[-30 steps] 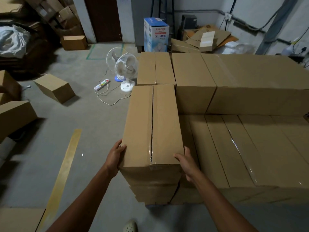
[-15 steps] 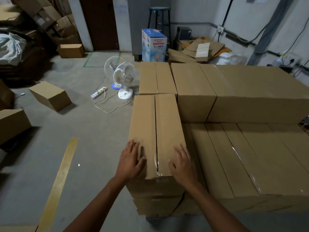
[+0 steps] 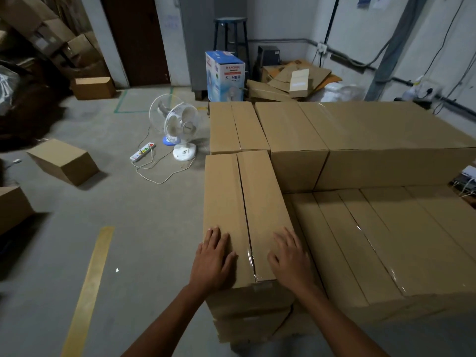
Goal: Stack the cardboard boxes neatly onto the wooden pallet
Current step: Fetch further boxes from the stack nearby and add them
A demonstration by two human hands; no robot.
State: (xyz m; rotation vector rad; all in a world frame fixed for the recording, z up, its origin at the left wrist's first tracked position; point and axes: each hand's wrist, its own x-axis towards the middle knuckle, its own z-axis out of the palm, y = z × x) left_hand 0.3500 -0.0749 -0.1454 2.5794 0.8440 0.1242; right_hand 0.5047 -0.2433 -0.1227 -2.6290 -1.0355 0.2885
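In the head view, my left hand [image 3: 213, 264] and right hand [image 3: 291, 261] lie flat with fingers straight on the near end of the top box [image 3: 244, 197], one on each side of its taped seam. The box sits on the left near corner of the stack [image 3: 386, 240]. It looks stiff and probably light. The tape looks slick, so I'd grip the side walls low.

Hands [image 3: 213, 264] [image 3: 291, 261] flat on near box [image 3: 244, 202], atop stack's left end; taller row [image 3: 334, 140] behind; fan [image 3: 181, 132] on floor, left.
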